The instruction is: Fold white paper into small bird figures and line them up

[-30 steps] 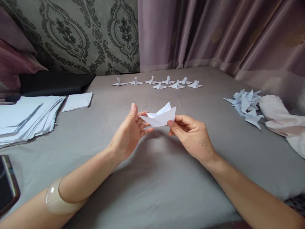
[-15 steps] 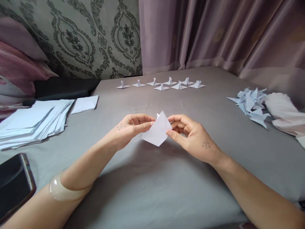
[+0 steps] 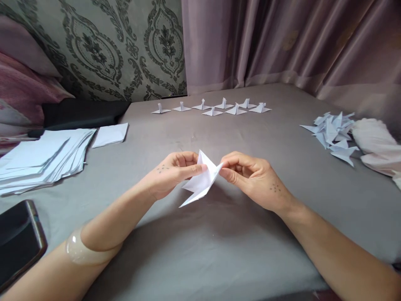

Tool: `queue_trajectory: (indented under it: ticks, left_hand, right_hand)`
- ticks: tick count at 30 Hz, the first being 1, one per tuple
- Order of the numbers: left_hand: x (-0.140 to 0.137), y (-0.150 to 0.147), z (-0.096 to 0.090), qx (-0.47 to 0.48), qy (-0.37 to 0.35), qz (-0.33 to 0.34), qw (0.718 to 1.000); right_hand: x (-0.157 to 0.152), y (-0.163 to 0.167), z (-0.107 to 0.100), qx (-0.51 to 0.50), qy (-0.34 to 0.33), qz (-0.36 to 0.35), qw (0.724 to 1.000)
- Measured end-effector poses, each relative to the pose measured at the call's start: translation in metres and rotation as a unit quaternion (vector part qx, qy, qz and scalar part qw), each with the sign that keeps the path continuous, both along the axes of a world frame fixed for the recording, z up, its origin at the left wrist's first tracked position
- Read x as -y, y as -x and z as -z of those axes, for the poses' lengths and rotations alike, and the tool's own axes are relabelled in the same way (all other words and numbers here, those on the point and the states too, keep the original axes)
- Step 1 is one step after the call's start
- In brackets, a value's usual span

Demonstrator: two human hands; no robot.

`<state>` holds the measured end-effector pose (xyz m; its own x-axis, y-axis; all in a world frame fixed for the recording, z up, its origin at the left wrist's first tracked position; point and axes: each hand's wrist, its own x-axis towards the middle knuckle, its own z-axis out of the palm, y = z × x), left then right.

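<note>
A white folded-paper piece (image 3: 203, 179), with pointed flaps spread apart, is held above the grey cloth in the middle of the view. My left hand (image 3: 175, 173) is closed on its left side, the thumb lying over the paper and the fingers behind. At the upper right corner, my right hand (image 3: 247, 177) pinches a tip between thumb and forefinger. One long point of the paper slants down toward the lower left. The fingertips behind the paper are partly hidden.
Several folded paper figures (image 3: 213, 111) stand in rows at the back. A heap of folded papers (image 3: 333, 129) lies right beside a pale cloth (image 3: 376, 144). Left are stacked paper sheets (image 3: 40, 161), a smaller paper pile (image 3: 110, 135) and a phone (image 3: 20, 242).
The folded paper has turned and opened out: a flat diamond face before, spread pointed flaps now. My right hand has shifted its grip to a pinch on one tip; my left hand keeps hold.
</note>
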<state>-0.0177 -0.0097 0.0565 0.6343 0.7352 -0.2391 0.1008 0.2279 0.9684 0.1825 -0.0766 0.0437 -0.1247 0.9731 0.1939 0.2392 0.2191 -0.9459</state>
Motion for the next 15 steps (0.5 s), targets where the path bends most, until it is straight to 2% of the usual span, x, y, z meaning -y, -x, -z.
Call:
queue_trajectory:
  ticks: [6, 15]
  left_hand:
    - [0.006, -0.003, 0.000, -0.002, 0.017, -0.019, 1.000]
    - [0.014, -0.004, -0.004, 0.026, -0.047, 0.013, 0.998]
  right_hand:
    - [-0.001, 0.001, 0.001, -0.033, 0.036, -0.032, 0.998]
    - [0.000, 0.000, 0.001, -0.003, 0.032, 0.008, 0.999]
